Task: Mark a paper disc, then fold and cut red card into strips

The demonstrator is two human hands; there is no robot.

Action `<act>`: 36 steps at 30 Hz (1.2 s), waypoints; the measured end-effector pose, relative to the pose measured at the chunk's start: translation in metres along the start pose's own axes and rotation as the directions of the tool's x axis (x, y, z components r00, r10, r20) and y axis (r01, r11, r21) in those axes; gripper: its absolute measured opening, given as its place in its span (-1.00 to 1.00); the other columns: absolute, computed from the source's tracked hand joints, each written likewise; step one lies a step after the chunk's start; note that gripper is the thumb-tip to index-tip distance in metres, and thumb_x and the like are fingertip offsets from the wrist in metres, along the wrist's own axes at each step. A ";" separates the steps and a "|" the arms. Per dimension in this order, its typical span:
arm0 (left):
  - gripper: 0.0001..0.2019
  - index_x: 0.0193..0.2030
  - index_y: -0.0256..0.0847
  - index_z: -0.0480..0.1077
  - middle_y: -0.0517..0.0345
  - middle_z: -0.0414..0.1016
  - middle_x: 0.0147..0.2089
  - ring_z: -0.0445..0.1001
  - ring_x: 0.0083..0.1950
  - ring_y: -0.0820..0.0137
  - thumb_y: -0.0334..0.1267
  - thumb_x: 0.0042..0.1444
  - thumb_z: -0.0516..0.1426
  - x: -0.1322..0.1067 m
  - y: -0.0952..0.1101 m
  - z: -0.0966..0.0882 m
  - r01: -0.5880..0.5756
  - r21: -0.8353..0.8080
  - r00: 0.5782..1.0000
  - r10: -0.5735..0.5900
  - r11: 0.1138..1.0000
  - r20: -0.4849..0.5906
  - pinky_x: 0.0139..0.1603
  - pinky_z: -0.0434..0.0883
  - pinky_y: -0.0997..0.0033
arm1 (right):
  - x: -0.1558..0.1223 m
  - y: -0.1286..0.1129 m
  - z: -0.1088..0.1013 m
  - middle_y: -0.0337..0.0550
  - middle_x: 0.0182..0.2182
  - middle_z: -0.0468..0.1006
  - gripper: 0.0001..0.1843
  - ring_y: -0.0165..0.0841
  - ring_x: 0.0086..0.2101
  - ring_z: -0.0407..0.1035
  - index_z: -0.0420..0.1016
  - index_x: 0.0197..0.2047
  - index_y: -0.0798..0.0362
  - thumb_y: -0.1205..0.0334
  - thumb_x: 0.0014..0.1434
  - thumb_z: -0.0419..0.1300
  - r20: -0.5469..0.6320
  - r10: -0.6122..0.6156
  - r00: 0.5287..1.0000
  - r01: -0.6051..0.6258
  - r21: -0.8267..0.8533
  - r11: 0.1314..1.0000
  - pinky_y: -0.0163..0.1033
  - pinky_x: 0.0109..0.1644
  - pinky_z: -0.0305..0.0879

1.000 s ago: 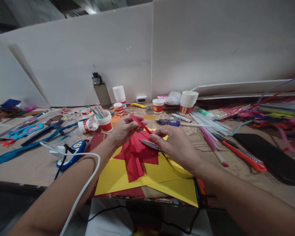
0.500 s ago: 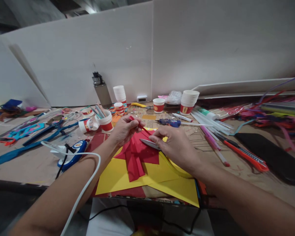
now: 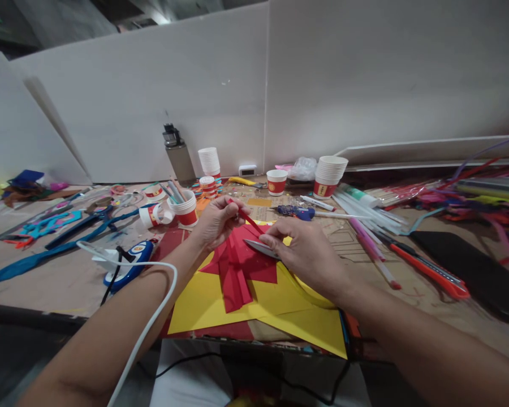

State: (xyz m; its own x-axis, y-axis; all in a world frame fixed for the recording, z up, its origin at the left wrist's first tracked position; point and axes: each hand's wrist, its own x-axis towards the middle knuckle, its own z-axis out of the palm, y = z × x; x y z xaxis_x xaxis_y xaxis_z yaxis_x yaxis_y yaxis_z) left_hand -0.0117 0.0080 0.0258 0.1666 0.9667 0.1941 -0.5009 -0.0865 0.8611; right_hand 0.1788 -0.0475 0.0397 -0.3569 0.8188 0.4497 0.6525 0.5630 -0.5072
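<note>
My left hand (image 3: 215, 222) pinches the upper end of a narrow red paper strip (image 3: 249, 220) that slants down towards my right hand. My right hand (image 3: 306, 254) is closed round small metal scissors (image 3: 259, 249), whose blades point left at the strip. Under both hands lie several cut red paper pieces (image 3: 237, 265) on yellow paper sheets (image 3: 280, 308) at the table's near edge.
A white cable (image 3: 152, 316) drapes over my left forearm, and a blue glue gun (image 3: 125, 267) lies to the left. Paper cups (image 3: 328, 176), a grey bottle (image 3: 178, 155), straws (image 3: 365, 210), an orange utility knife (image 3: 428, 270) and coloured scraps crowd the table. White partition boards stand behind.
My left hand has drawn the red strip slightly in, so less of it shows beyond the fingers. My right hand and scissors have hardly shifted.
</note>
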 end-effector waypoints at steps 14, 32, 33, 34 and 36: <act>-0.64 -0.46 -0.32 0.38 0.21 0.44 -0.54 0.36 -0.58 0.61 -0.09 -0.21 0.38 0.009 0.001 0.000 0.041 -0.134 0.979 -0.067 0.990 -0.191 -0.60 0.26 0.67 | 0.006 0.000 -0.002 -0.29 -0.62 0.42 -0.70 -0.48 -0.56 0.20 0.49 -0.55 0.11 0.11 0.12 0.20 0.172 0.222 0.960 -0.271 0.352 0.896 -0.34 -0.47 0.04; -0.71 -0.53 -0.32 0.35 0.21 0.39 -0.55 0.34 -0.54 0.58 -0.19 -0.13 0.35 -0.009 -0.001 0.016 0.067 0.129 0.998 -0.069 0.989 0.013 -0.49 0.23 0.56 | 0.005 0.003 0.007 -0.26 -0.57 0.47 -0.68 -0.46 -0.53 0.25 0.47 -0.51 0.10 0.03 0.10 0.23 0.216 0.282 0.935 -0.354 0.490 0.796 -0.32 -0.42 0.12; -0.71 -0.53 -0.32 0.34 0.22 0.37 -0.56 0.34 -0.54 0.58 -0.21 -0.13 0.35 -0.010 -0.001 0.017 0.075 0.117 0.997 -0.076 0.990 0.004 -0.49 0.23 0.57 | 0.005 0.002 0.007 -0.25 -0.56 0.49 -0.70 -0.45 -0.52 0.27 0.48 -0.49 0.10 0.04 0.12 0.22 0.174 0.261 0.949 -0.312 0.434 0.845 -0.32 -0.41 0.12; -0.71 -0.53 -0.32 0.33 0.23 0.36 -0.56 0.33 -0.54 0.58 -0.22 -0.14 0.35 -0.010 -0.001 0.018 0.083 0.108 0.997 -0.083 0.991 -0.006 -0.49 0.23 0.57 | 0.003 0.001 0.006 -0.24 -0.53 0.51 -0.72 -0.44 -0.50 0.29 0.50 -0.47 0.09 0.07 0.14 0.21 0.131 0.233 0.964 -0.266 0.370 0.890 -0.31 -0.40 0.12; -0.71 -0.53 -0.32 0.33 0.24 0.36 -0.57 0.33 -0.55 0.59 -0.24 -0.15 0.36 -0.012 -0.002 0.020 0.096 0.096 0.995 -0.093 0.991 -0.032 -0.49 0.23 0.58 | 0.001 -0.001 0.006 -0.22 -0.49 0.54 -0.75 -0.41 -0.45 0.33 0.52 -0.45 0.08 0.12 0.17 0.19 0.065 0.175 0.982 -0.186 0.246 0.951 -0.30 -0.35 0.15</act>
State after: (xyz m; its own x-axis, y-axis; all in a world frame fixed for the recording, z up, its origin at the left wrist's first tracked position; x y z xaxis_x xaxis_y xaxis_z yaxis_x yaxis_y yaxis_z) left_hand 0.0045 -0.0081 0.0316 0.1854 0.9777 0.0982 -0.3990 -0.0164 0.9168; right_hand 0.1738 -0.0466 0.0368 -0.2800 0.9104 0.3047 0.5230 0.4108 -0.7468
